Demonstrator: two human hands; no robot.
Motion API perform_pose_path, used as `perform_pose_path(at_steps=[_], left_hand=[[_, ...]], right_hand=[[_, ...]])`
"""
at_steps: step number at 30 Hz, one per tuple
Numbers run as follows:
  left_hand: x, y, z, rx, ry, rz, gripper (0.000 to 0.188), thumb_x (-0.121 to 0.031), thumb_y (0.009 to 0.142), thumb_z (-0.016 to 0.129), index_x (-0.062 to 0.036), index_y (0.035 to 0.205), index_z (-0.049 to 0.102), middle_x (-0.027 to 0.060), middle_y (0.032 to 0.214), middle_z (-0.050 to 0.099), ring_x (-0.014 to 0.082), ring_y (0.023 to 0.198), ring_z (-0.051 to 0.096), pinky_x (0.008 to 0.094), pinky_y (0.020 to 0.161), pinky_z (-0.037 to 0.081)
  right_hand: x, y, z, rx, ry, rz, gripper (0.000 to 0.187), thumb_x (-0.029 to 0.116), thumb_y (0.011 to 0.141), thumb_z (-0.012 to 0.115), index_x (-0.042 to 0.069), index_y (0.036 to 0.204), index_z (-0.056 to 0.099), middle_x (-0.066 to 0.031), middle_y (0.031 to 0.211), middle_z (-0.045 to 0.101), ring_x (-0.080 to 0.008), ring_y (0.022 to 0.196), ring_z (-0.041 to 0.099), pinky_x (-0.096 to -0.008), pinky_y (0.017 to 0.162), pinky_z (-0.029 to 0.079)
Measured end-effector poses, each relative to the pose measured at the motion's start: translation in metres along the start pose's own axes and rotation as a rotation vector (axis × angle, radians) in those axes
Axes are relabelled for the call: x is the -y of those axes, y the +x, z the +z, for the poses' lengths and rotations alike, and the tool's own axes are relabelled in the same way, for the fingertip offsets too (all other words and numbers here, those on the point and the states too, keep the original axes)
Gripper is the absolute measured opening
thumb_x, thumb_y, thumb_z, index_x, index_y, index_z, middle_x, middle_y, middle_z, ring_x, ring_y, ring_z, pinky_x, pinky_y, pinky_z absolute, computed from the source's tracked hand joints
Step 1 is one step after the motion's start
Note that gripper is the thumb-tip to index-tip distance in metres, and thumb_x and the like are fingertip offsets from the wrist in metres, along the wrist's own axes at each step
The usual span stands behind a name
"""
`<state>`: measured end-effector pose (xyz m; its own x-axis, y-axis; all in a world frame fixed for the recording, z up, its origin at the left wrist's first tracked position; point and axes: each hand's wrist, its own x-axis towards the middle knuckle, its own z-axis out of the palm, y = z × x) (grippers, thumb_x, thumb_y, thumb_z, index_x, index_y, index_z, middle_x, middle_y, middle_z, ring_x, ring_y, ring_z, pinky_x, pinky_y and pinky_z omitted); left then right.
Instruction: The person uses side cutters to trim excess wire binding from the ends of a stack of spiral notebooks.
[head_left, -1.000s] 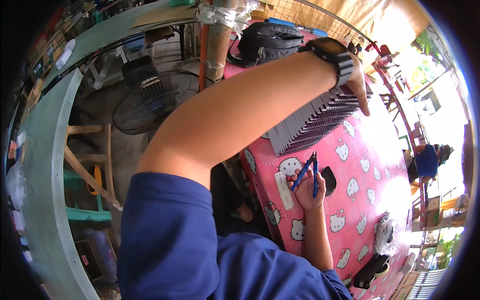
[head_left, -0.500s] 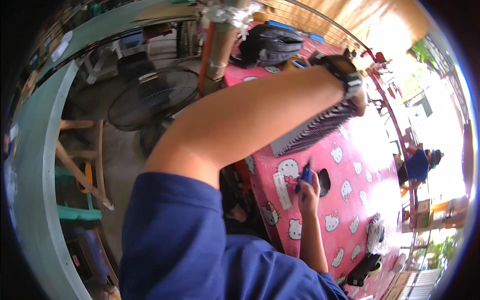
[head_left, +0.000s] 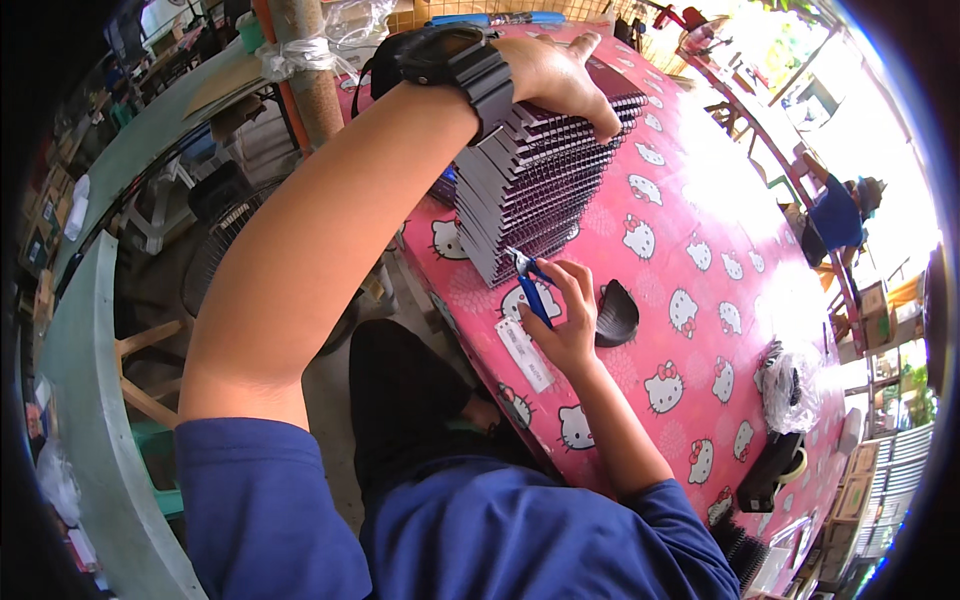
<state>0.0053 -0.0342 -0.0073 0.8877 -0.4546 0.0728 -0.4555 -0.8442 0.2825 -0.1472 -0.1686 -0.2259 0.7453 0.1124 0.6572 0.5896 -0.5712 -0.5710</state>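
A tall stack of spiral-bound notebooks [head_left: 560,175] stands on the pink table, its black wire coils facing right. Across the top of the stack lies my left hand [head_left: 560,80], fingers spread and thumb reaching down over the coil side; a black watch is on that wrist. My right hand [head_left: 568,315] is closed around blue-handled cutting pliers [head_left: 535,290]. Their metal jaws are at the lower coils near the stack's bottom corner; whether they touch a wire I cannot tell. Just right of this hand rests a black rounded object [head_left: 617,315]. Left of it lies a white printed strip [head_left: 525,355].
Cartoon-cat cloth covers the pink table [head_left: 690,400]. Clear plastic wrap [head_left: 790,390] and a black tape dispenser [head_left: 768,478] sit at its right. A post [head_left: 305,70] rises beyond its far left corner. A fan [head_left: 215,235] and greenish bench [head_left: 85,400] stand left. Another person [head_left: 838,215] is far right.
My view has shifted, showing more of the notebook stack. My right hand has brought the pliers up to the lower coils. My left hand stays at the stack, its spread fingers now visible.
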Motion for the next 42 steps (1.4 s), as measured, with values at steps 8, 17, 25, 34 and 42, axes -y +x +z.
perform_pose_path(at_steps=[8,17,25,34,42], left_hand=[[0.005,0.005,0.007,-0.043,-0.007,0.009,0.125,-0.056,0.054,0.072,-0.0081,0.151,0.010,0.0289,0.147,0.027,0.0402,0.132,0.037,0.0489,0.104,0.036],[-0.005,-0.024,-0.025,0.107,-0.045,0.010,0.117,-0.052,0.067,0.069,-0.0020,0.149,0.003,0.0284,0.150,0.019,0.0378,0.138,0.029,0.0384,0.112,0.028],[-0.006,-0.029,-0.029,0.114,-0.043,-0.004,0.116,-0.054,0.067,0.068,-0.0048,0.150,0.004,0.0277,0.152,0.015,0.0376,0.139,0.026,0.0405,0.112,0.027],[-0.006,-0.026,-0.023,0.055,-0.013,-0.001,0.115,-0.055,0.068,0.067,-0.0052,0.150,0.004,0.0264,0.153,0.014,0.0379,0.141,0.021,0.0413,0.113,0.024],[-0.012,-0.033,-0.030,0.101,-0.028,-0.022,0.115,-0.054,0.068,0.068,-0.0072,0.151,0.002,0.0268,0.153,0.010,0.0381,0.141,0.019,0.0426,0.114,0.022]], right_hand=[[-0.006,0.001,0.006,-0.020,-0.058,-0.037,0.059,0.006,0.062,0.075,0.002,0.118,0.058,-0.0165,0.109,0.055,-0.0299,0.101,0.055,-0.0389,0.087,0.046],[-0.008,-0.001,0.009,-0.012,-0.080,-0.041,0.059,0.007,0.062,0.076,0.004,0.119,0.058,-0.0156,0.108,0.055,-0.0306,0.100,0.053,-0.0396,0.088,0.044],[-0.002,0.001,0.002,0.133,0.164,0.155,0.047,0.000,0.070,0.072,0.000,0.115,0.060,-0.0117,0.105,0.057,-0.0198,0.089,0.058,-0.0328,0.076,0.049],[-0.001,0.001,-0.008,0.204,0.210,0.239,0.051,0.014,0.072,0.071,0.005,0.120,0.057,-0.0125,0.105,0.059,-0.0240,0.098,0.057,-0.0348,0.083,0.045],[-0.003,-0.003,-0.002,0.092,-0.134,-0.019,0.051,0.008,0.070,0.072,0.002,0.119,0.057,-0.0128,0.106,0.059,-0.0264,0.100,0.059,-0.0351,0.081,0.048]])
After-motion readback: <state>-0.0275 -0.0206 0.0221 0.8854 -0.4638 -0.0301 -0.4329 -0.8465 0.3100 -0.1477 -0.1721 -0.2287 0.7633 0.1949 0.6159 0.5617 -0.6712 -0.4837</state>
